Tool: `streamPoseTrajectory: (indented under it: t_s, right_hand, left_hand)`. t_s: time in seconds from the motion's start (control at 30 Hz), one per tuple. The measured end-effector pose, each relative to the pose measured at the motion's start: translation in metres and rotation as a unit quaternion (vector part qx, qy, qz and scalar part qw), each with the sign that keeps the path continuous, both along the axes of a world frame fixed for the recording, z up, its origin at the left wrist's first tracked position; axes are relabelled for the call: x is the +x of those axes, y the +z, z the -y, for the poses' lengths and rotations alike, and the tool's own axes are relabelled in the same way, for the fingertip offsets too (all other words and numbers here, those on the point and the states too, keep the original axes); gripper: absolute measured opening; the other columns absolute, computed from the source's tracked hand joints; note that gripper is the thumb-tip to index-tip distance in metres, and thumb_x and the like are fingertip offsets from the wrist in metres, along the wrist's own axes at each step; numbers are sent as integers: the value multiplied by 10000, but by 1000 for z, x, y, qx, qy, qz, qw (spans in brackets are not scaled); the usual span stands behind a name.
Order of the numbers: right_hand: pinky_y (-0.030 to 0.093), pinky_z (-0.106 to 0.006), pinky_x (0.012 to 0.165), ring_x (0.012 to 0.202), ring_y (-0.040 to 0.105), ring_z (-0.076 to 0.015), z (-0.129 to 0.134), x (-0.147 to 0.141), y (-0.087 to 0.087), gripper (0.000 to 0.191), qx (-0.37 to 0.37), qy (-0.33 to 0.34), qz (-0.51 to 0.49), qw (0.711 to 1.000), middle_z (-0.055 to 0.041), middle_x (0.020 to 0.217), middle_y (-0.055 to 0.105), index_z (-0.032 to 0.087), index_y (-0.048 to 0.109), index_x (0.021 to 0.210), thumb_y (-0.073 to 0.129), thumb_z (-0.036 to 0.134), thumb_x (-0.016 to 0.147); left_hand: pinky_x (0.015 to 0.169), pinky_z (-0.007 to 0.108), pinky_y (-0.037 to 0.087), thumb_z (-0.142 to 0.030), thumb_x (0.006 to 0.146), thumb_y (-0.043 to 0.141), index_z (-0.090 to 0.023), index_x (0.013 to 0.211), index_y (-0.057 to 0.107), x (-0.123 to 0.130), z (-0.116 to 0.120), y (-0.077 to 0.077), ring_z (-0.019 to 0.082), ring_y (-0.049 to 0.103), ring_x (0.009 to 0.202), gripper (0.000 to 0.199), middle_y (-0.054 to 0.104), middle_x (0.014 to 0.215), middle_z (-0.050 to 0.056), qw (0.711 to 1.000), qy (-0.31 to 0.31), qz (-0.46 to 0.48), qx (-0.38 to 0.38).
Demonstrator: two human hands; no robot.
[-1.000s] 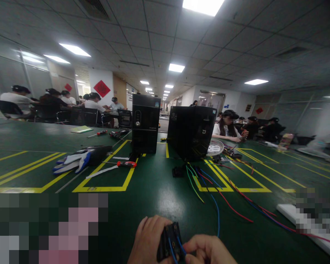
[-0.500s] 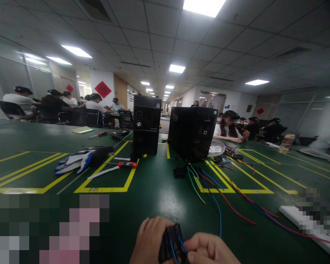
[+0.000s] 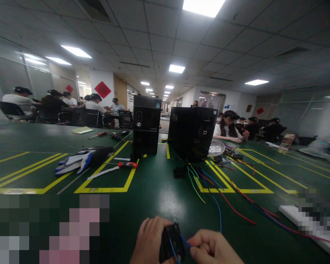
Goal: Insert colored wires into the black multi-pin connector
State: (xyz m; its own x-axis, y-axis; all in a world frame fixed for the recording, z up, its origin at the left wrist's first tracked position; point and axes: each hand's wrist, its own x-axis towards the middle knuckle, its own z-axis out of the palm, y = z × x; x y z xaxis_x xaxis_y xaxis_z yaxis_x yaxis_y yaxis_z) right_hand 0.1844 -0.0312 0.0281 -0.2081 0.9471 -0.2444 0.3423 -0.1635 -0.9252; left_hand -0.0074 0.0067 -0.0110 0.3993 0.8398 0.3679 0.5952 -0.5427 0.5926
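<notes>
At the bottom centre my left hand (image 3: 150, 240) is closed around a small black block (image 3: 169, 231) with brass-coloured contacts, perhaps a fuse holder. My right hand (image 3: 213, 247), just to its right, pinches a blue wire (image 3: 185, 241) between thumb and finger. That wire reaches to the block's right side; whether its end is seated there cannot be made out. A second blue length of wire (image 3: 173, 250) runs down across the block. Beyond my hands, loose green, red and blue wires (image 3: 227, 200) lie on the green table (image 3: 159, 194), near another small black part (image 3: 179, 172).
Two black computer cases (image 3: 145, 124) stand ahead. To the left lie a red-handled screwdriver (image 3: 128, 165) and a blue-and-white glove (image 3: 74, 163). A white basket (image 3: 216, 148) and a pale power strip (image 3: 305, 227) are on the right. Other people sit at tables farther back.
My right hand has shifted slightly right, drawing the pinched blue wire along. The black block has tilted a little in my left hand, which stays nearly in place.
</notes>
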Motion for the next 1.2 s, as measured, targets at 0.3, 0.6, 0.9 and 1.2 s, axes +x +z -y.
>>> streamPoseTrajectory:
  t_s: [0.3, 0.6, 0.9, 1.2]
  right_hand:
    - [142, -184, 365, 358, 272, -40, -2, 5, 5, 332, 11, -19, 19, 1000, 107, 415, 361, 158, 599, 747, 636, 484, 694]
    - [240, -188, 382, 347, 307, -50, 6, 2, 19, 451, 71, -76, -88, 991, 104, 414, 387, 153, 607, 878, 565, 589, 770]
    - [342, -221, 386, 377, 438, -107, -11, 40, 60, 604, 203, -249, 3, 947, 88, 474, 456, 117, 513, 1190, 558, 561, 783]
    - [433, -249, 559, 558, 610, -154, -110, 47, 86, 303, 245, -59, 375, 892, 16, 547, 622, 160, 693, 1039, 475, 295, 878]
  left_hand:
    - [893, 476, 380, -326, 597, 710, -230, 932, 560, -1, 1, 0, 244, 578, 846, 379, 615, 875, 15, 1000, -9, 6, 2]
    - [895, 510, 383, -347, 613, 715, -214, 940, 570, -2, 1, 8, 266, 582, 886, 382, 622, 912, 42, 999, -22, -20, -19]
    - [866, 492, 408, -277, 577, 708, -215, 956, 578, -3, 0, 5, 262, 585, 864, 405, 627, 922, 37, 999, -24, -15, -31]
    - [876, 472, 408, -252, 511, 745, -229, 909, 602, 3, -2, -4, 247, 598, 815, 424, 640, 866, 17, 1000, 24, -13, -4]
